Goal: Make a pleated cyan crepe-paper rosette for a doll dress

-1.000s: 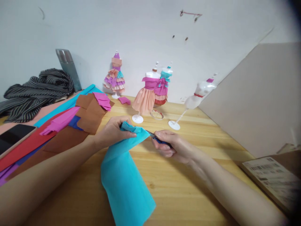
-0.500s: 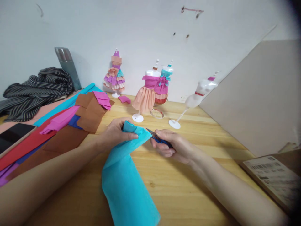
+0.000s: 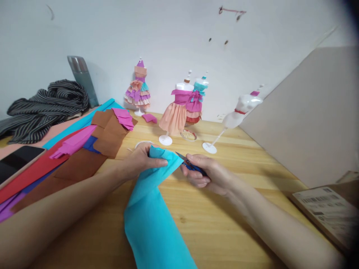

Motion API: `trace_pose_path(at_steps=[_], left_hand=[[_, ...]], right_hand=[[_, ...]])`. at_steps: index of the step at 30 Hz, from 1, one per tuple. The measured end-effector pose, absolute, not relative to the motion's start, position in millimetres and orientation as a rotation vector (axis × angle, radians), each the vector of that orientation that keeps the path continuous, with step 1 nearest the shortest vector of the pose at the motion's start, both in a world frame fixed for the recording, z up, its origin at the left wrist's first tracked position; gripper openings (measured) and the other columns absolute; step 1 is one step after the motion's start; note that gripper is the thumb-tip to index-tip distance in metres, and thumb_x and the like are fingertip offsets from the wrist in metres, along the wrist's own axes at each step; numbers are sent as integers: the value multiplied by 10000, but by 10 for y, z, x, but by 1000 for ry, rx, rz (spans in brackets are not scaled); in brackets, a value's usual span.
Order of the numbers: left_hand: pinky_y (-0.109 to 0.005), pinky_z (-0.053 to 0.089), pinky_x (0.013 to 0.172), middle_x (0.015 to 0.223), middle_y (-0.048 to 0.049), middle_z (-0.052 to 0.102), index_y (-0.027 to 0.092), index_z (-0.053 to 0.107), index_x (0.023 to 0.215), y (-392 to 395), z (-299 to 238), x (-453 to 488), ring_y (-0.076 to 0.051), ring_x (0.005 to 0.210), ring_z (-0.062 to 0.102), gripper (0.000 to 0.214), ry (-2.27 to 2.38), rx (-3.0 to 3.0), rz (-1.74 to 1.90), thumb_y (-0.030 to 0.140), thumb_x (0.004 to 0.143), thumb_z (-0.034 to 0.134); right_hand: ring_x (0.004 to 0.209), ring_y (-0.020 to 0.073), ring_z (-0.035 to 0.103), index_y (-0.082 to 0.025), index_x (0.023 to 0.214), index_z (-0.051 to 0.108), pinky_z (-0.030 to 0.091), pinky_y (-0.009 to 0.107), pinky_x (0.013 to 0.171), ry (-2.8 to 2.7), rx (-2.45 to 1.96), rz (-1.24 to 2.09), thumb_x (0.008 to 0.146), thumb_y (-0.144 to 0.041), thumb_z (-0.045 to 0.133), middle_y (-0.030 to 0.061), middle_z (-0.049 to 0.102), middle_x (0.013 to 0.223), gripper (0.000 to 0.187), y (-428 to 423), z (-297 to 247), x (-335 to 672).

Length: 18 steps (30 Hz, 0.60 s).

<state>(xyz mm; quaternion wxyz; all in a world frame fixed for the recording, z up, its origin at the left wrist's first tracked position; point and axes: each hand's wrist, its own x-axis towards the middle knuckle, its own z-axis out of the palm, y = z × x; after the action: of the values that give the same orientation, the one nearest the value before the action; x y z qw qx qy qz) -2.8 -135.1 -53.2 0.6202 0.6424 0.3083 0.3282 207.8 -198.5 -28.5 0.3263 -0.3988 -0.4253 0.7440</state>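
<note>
My left hand (image 3: 143,160) pinches the upper end of a long turquoise sheet of crepe paper (image 3: 158,220), thumb on top. The paper folds over on itself and hangs down toward the front of the wooden table (image 3: 224,231). Small blue-handled scissors (image 3: 193,166) are in my right hand (image 3: 206,170), pointing left. Their blades meet the right corner of the turquoise paper; whether the paper lies between them I cannot tell. Behind my hands stands a white mini dress form (image 3: 181,108) in a magenta and peach paper dress.
A bare dress form (image 3: 234,117) leans at the right; two dressed ones (image 3: 138,91) stand behind. Coloured paper sheets (image 3: 109,130), a phone (image 3: 19,160), striped cloth (image 3: 47,108) and a bottle (image 3: 82,80) are at left. A cardboard box (image 3: 327,213) sits at right.
The view has shifted slightly. The raised end of the turquoise paper looks a little flatter in my left hand, and a white ring-like thing now shows behind that hand. The scissors stay at the paper's corner.
</note>
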Motion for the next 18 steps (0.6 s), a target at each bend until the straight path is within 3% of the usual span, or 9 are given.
trace_pose_path(at_steps=[8,18], left_hand=[[-218,344,479,552,31,421,153,462,509,-1334,-555,-61,-90,552,411,455,670,1418,724,449,532,807],[-213,347,476,574,13,476,134,556,522,-1420,-494,13,-84,541,410,329,711,1455,872,375,595,768]], right_hand=[[363,26,132,-124,669,599,78,174,338,-1114,-1050,1948,822,-465,599,-95,270,461,374,-1987,-288,2069],[359,22,117,-121,662,605,70,172,334,-1042,-1073,1981,810,-482,622,-103,258,454,391,-1985,-302,2054]])
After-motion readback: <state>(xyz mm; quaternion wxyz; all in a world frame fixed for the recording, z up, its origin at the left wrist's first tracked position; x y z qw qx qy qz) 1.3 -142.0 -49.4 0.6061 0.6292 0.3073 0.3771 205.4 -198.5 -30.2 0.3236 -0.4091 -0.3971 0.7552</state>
